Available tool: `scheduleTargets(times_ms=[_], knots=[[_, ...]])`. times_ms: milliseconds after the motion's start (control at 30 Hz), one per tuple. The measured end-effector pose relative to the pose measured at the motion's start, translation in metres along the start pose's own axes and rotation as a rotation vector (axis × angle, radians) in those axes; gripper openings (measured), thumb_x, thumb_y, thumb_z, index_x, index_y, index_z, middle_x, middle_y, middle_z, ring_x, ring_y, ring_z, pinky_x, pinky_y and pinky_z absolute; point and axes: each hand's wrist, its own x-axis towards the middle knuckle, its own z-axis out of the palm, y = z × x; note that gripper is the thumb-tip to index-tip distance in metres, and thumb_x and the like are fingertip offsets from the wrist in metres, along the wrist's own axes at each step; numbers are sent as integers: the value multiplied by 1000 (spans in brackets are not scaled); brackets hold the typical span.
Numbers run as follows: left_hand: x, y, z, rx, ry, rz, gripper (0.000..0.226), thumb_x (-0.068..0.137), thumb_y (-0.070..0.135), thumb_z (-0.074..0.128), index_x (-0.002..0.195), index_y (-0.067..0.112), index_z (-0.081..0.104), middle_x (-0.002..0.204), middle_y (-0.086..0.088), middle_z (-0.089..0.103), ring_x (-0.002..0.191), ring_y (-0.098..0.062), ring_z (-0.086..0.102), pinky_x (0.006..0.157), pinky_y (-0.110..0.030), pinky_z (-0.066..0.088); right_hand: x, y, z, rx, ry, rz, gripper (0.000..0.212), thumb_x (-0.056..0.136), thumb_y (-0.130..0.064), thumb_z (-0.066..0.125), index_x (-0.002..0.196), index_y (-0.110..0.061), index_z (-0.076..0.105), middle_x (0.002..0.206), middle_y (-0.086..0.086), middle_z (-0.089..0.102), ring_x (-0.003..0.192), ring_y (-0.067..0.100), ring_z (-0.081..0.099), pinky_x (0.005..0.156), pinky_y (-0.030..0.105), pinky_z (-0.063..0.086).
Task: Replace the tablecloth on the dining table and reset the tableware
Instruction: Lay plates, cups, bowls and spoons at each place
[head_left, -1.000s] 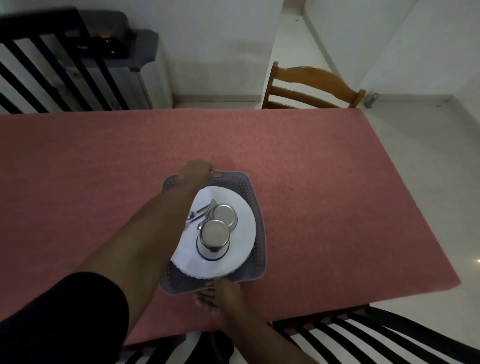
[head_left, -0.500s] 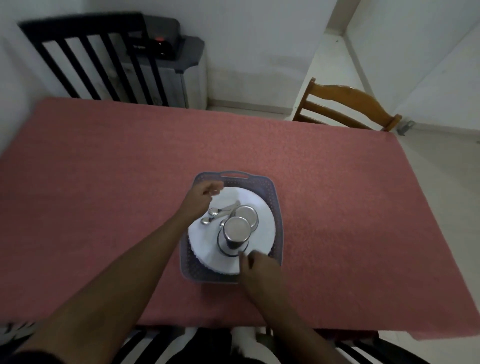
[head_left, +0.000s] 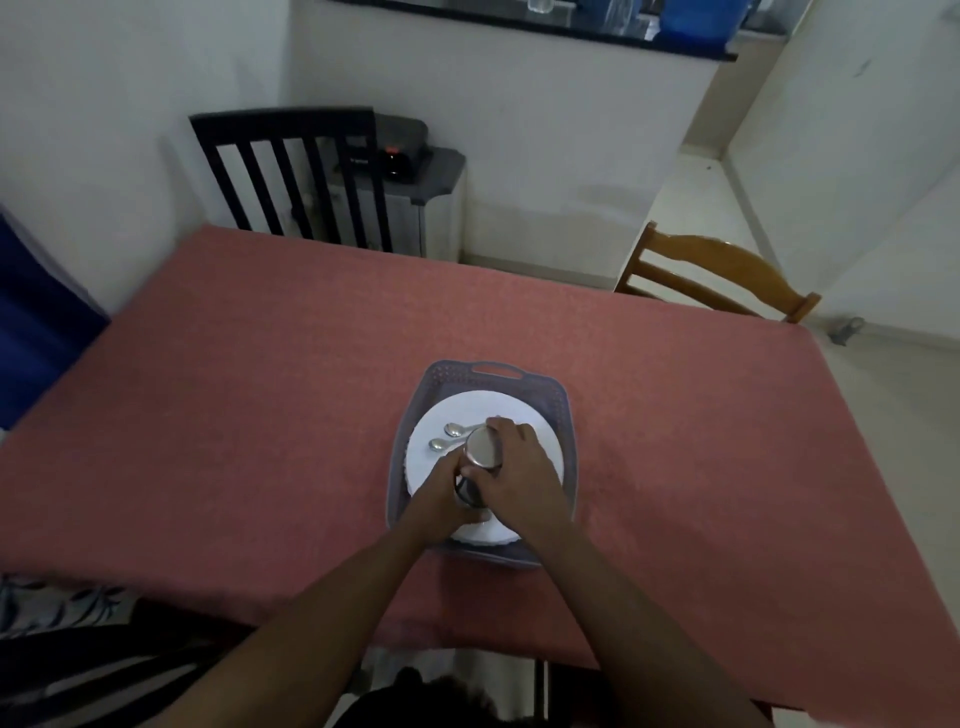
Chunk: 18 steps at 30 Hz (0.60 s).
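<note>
Now we curl both our left hand (head_left: 447, 493) and right hand (head_left: 517, 467) around the upturned steel cup (head_left: 482, 451), which stands on the white plate (head_left: 540, 431) in the grey basket (head_left: 563, 410) on the red tablecloth (head_left: 260, 389).

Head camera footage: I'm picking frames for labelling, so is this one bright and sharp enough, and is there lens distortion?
Head view: dim, flat indoor light with no hard shadows; soft overall, though the steel cup under the right hand and the two spoons on the white plate stay readable; wide-angle bending shows along the tablecloth edges.
</note>
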Motion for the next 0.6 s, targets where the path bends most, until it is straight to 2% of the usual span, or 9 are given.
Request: scheduleTargets(times_ms=[100,167,233,300,333,400,533,600], knots=[[-5,8,9,-11,125,-6,77,68,24,89,133,28,48,126,10,62,120,-9,58,102,-38,48,-3,-3,-9,31,16,-16,62,80,-25,74,138,-24,51,127,-3,54,120,17,53,95,29,47],[-8,9,11,-14,139,-33,74,70,24,88,131,28,47,123,11,63,117,-7,59,100,-32,47,-6,-9,-20,42,29,-35,63,82,-26,75,140,-22,52,130,-2,55,121,16,52,94,21,39],[-9,8,11,15,132,-44,71,69,32,88,128,28,49,121,13,64,115,-5,59,99,-33,47,-8,-15,-33,65,59,-48,65,82,-26,76,142,-19,52,132,0,56,121,15,53,95,17,37],[-9,6,10,46,117,-79,75,66,46,87,130,31,51,123,16,63,115,-5,58,100,-37,46,-10,-22,-47,90,112,-76,64,80,-27,77,140,-20,55,132,0,58,121,15,54,101,25,43],[-10,9,10,65,126,-83,76,66,47,87,131,32,50,124,18,62,115,-3,57,99,-36,45,-10,-26,-54,104,145,-96,63,79,-28,78,138,-23,56,131,-2,59,120,14,54,101,29,45],[-13,16,9,88,142,-90,73,69,41,87,131,34,49,123,21,60,114,1,54,95,-30,42,-10,-33,-70,133,215,-143,59,79,-31,80,133,-26,59,126,-4,62,115,13,57,98,29,47],[-21,27,2,56,160,-70,58,73,22,80,117,45,50,110,42,59,106,20,52,96,-19,45,-5,-55,-98,172,321,-233,58,78,-42,82,130,-26,61,120,-7,64,109,12,60,96,35,51],[-29,24,-6,22,206,-98,69,76,12,80,131,39,46,122,28,57,114,8,53,95,-21,46,0,-67,-102,213,335,-289,58,77,-49,80,128,-28,61,118,-9,65,108,12,61,94,38,53]])
